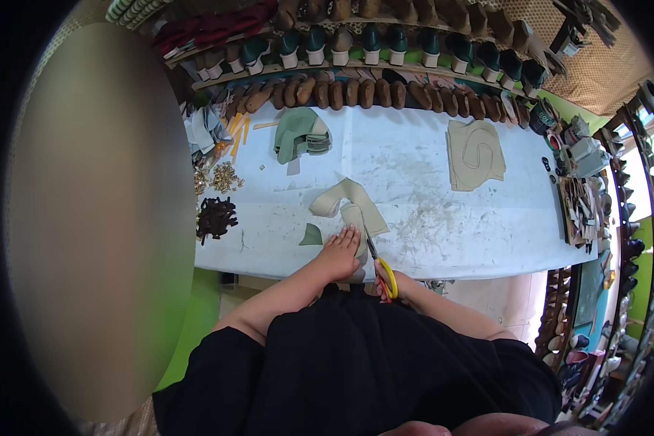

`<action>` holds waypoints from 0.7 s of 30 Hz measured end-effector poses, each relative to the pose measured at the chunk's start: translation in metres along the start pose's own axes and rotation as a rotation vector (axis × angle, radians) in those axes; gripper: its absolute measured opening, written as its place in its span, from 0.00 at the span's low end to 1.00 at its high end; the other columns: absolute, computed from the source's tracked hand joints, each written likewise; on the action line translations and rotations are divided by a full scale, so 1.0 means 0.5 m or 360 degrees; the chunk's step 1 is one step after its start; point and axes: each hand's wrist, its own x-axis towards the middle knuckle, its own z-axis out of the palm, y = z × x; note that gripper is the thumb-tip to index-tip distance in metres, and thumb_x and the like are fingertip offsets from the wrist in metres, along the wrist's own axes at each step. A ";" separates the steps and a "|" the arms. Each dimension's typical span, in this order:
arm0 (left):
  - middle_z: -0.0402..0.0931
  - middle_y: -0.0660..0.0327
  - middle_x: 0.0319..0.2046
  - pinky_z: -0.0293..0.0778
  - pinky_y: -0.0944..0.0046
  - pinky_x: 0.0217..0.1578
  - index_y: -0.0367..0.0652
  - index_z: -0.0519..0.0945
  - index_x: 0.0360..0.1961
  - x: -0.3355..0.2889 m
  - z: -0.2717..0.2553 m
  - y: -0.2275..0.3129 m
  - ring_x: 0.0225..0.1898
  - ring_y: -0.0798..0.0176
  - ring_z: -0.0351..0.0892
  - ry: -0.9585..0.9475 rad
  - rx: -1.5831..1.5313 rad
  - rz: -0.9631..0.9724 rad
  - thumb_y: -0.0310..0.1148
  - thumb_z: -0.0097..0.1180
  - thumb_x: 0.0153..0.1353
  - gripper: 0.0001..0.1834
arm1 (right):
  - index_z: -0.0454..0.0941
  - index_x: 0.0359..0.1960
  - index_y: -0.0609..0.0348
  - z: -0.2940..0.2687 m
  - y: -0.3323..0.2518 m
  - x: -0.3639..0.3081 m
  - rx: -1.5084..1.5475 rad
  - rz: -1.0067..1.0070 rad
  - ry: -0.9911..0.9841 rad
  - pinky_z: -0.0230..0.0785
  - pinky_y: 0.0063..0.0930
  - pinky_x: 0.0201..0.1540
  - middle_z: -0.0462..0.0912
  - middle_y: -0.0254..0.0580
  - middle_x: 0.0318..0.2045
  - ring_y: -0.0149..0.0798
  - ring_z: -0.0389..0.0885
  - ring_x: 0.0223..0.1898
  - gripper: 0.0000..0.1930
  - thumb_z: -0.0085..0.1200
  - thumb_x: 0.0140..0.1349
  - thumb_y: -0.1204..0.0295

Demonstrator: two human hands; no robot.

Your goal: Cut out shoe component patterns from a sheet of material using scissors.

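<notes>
My left hand (341, 251) lies with fingers stretched on a beige material piece (370, 215), pressing it to the white-covered table (407, 182). In my right hand (382, 283) are scissors (371, 248) with yellow handles, their dark blades at the right edge of that piece. A curved beige strip (334, 198) arches up and to the left from under it; whether the two are joined I cannot tell. Just left of my left hand is a small green scrap (311, 235).
Stacked green pieces (298, 134) lie at the far left, and beige sheets with a drawn curved outline (476, 154) at the far right. Brass-coloured bits (226, 176) and a dark brown heap (216, 218) sit on the left. Shoe lasts (352, 93) line the back; cans and boxes (587, 156) crowd the right.
</notes>
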 end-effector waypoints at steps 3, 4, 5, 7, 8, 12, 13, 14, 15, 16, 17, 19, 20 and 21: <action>0.42 0.46 0.75 0.45 0.47 0.72 0.38 0.48 0.74 0.004 0.009 -0.009 0.75 0.46 0.44 0.0011 -0.0045 0.0016 0.45 0.43 0.66 0.40 | 0.68 0.35 0.61 0.001 -0.009 -0.004 0.0034 0.0005 0.0019 0.72 0.30 0.19 0.71 0.39 0.17 0.34 0.71 0.15 0.44 0.39 0.55 0.23; 0.42 0.47 0.75 0.45 0.47 0.71 0.39 0.48 0.74 0.005 0.010 -0.010 0.75 0.46 0.44 0.0007 -0.0079 0.0022 0.45 0.41 0.68 0.38 | 0.68 0.35 0.61 0.000 -0.012 -0.004 0.0042 0.0022 0.0021 0.72 0.31 0.19 0.71 0.39 0.17 0.34 0.71 0.15 0.43 0.40 0.54 0.23; 0.42 0.47 0.75 0.45 0.47 0.71 0.39 0.48 0.74 0.004 0.008 -0.011 0.75 0.46 0.44 0.0007 -0.0081 0.0020 0.45 0.41 0.68 0.38 | 0.68 0.35 0.60 0.001 -0.014 -0.005 0.0051 0.0040 0.0022 0.72 0.31 0.19 0.71 0.39 0.17 0.34 0.71 0.15 0.43 0.40 0.54 0.23; 0.41 0.50 0.75 0.45 0.45 0.71 0.41 0.48 0.74 0.004 0.004 -0.012 0.75 0.47 0.43 -0.0039 -0.0146 0.0028 0.45 0.37 0.71 0.35 | 0.68 0.35 0.61 0.001 -0.016 -0.009 0.0035 0.0006 0.0035 0.72 0.30 0.19 0.70 0.39 0.17 0.34 0.71 0.14 0.43 0.41 0.54 0.24; 0.41 0.50 0.75 0.45 0.45 0.71 0.41 0.48 0.74 0.003 0.003 -0.012 0.75 0.47 0.43 -0.0038 -0.0149 0.0026 0.45 0.37 0.71 0.35 | 0.68 0.35 0.61 0.001 -0.016 -0.011 0.0022 -0.0028 0.0049 0.72 0.30 0.18 0.70 0.39 0.17 0.34 0.71 0.14 0.43 0.41 0.54 0.24; 0.40 0.51 0.76 0.45 0.41 0.70 0.43 0.48 0.74 -0.002 0.004 -0.012 0.76 0.46 0.43 -0.0030 -0.0170 0.0082 0.44 0.36 0.72 0.34 | 0.68 0.34 0.61 0.004 -0.016 -0.015 -0.0010 -0.0037 0.0110 0.72 0.30 0.18 0.70 0.39 0.17 0.34 0.70 0.14 0.42 0.42 0.55 0.25; 0.41 0.52 0.76 0.46 0.40 0.70 0.43 0.48 0.74 -0.003 0.007 -0.012 0.75 0.46 0.43 -0.0009 -0.0159 0.0105 0.44 0.36 0.72 0.34 | 0.68 0.34 0.61 0.004 -0.015 -0.015 -0.0015 -0.0042 0.0125 0.72 0.30 0.18 0.70 0.38 0.17 0.34 0.70 0.14 0.42 0.42 0.55 0.25; 0.41 0.52 0.76 0.46 0.40 0.70 0.43 0.48 0.74 -0.004 0.009 -0.011 0.75 0.46 0.43 -0.0008 -0.0162 0.0103 0.44 0.36 0.72 0.34 | 0.69 0.34 0.61 0.005 -0.015 -0.016 -0.0020 -0.0046 0.0140 0.72 0.30 0.18 0.70 0.38 0.17 0.34 0.70 0.13 0.42 0.42 0.56 0.25; 0.42 0.53 0.76 0.45 0.41 0.70 0.43 0.49 0.74 -0.006 0.012 -0.010 0.75 0.48 0.44 0.0021 -0.0146 0.0119 0.45 0.37 0.72 0.34 | 0.69 0.34 0.61 0.005 -0.016 -0.016 -0.0022 -0.0043 0.0139 0.72 0.30 0.18 0.70 0.38 0.17 0.34 0.70 0.13 0.42 0.42 0.56 0.25; 0.43 0.54 0.76 0.45 0.41 0.70 0.44 0.50 0.74 -0.007 0.013 -0.009 0.75 0.49 0.45 0.0050 -0.0129 0.0134 0.46 0.37 0.72 0.34 | 0.69 0.34 0.61 0.004 -0.016 -0.017 -0.0016 -0.0061 0.0141 0.71 0.30 0.18 0.70 0.38 0.17 0.34 0.70 0.13 0.42 0.42 0.56 0.25; 0.43 0.54 0.76 0.45 0.41 0.70 0.44 0.50 0.74 -0.008 0.013 -0.008 0.75 0.49 0.45 0.0051 -0.0132 0.0132 0.46 0.37 0.72 0.34 | 0.69 0.33 0.60 0.003 -0.017 -0.019 -0.0009 -0.0078 0.0143 0.71 0.30 0.17 0.70 0.38 0.17 0.34 0.70 0.13 0.41 0.42 0.56 0.25; 0.43 0.53 0.75 0.47 0.41 0.70 0.43 0.50 0.74 -0.010 0.011 -0.005 0.75 0.47 0.45 0.0047 -0.0126 0.0170 0.44 0.37 0.72 0.33 | 0.69 0.33 0.60 0.005 -0.018 -0.021 -0.0024 -0.0066 0.0167 0.71 0.29 0.17 0.70 0.38 0.17 0.34 0.70 0.13 0.41 0.41 0.56 0.25; 0.43 0.53 0.75 0.47 0.41 0.70 0.43 0.50 0.74 -0.011 0.011 -0.004 0.75 0.47 0.45 0.0048 -0.0127 0.0169 0.44 0.37 0.72 0.33 | 0.69 0.33 0.60 0.006 -0.020 -0.022 -0.0036 -0.0056 0.0192 0.70 0.29 0.17 0.70 0.38 0.17 0.34 0.70 0.13 0.41 0.41 0.57 0.26; 0.43 0.52 0.75 0.47 0.41 0.70 0.43 0.50 0.74 -0.011 0.011 -0.003 0.75 0.47 0.46 0.0050 -0.0132 0.0179 0.44 0.37 0.72 0.33 | 0.69 0.33 0.60 0.006 -0.021 -0.023 -0.0037 -0.0056 0.0192 0.70 0.29 0.17 0.70 0.38 0.17 0.34 0.70 0.13 0.41 0.41 0.57 0.26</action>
